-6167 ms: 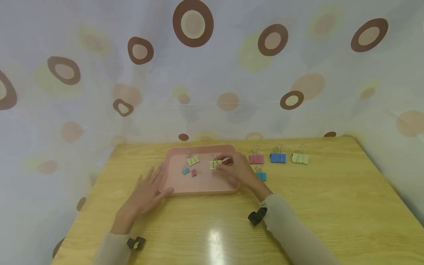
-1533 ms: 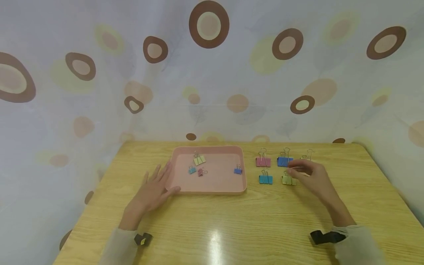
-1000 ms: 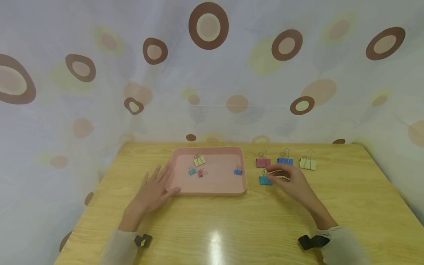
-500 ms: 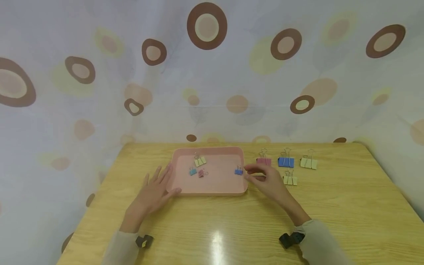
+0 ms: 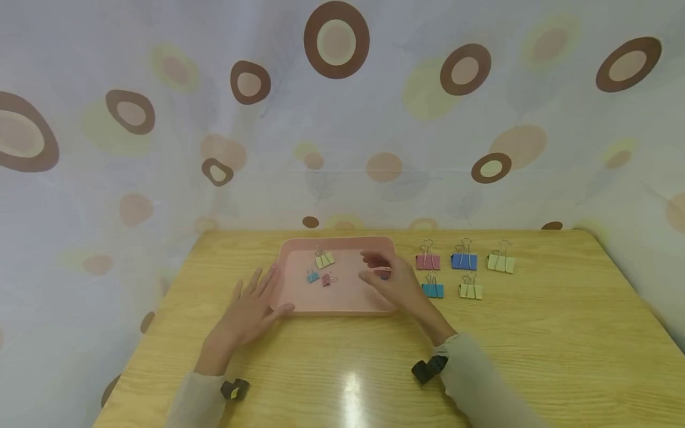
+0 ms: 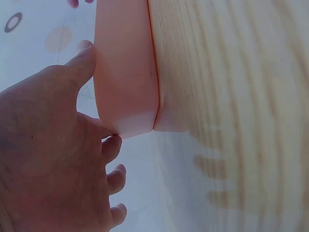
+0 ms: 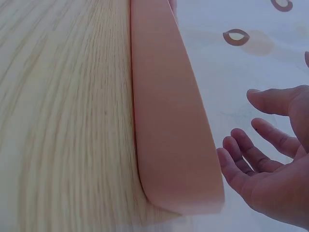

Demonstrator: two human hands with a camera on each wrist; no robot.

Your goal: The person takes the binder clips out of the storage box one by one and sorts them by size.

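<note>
My left hand (image 5: pixel 243 315) rests with spread fingers along the left side of the pink tray (image 5: pixel 342 311), its thumb at the front rim. Over the tray's right part hovers my right hand (image 5: pixel 398 285), fingers apart and nothing between them, as the right wrist view also shows. It partly hides a small dark blue binder clip (image 5: pixel 385 275). Farther left inside the tray lie a pale yellow binder clip (image 5: pixel 324 260), a small light blue binder clip (image 5: pixel 313 277) and a small pink binder clip (image 5: pixel 326 280).
Right of the tray, a pink clip (image 5: pixel 428 262), a blue clip (image 5: pixel 464 261) and a pale green clip (image 5: pixel 500 264) stand in a back row. In front are a light blue clip (image 5: pixel 433 290) and a pale yellow clip (image 5: pixel 471 291). A patterned curtain (image 5: pixel 342 196) hangs behind the table.
My right hand carried a pale yellow clip from the tray to the front row and let go. Since then it has moved left, back over the tray. The left hand stayed at the tray.
</note>
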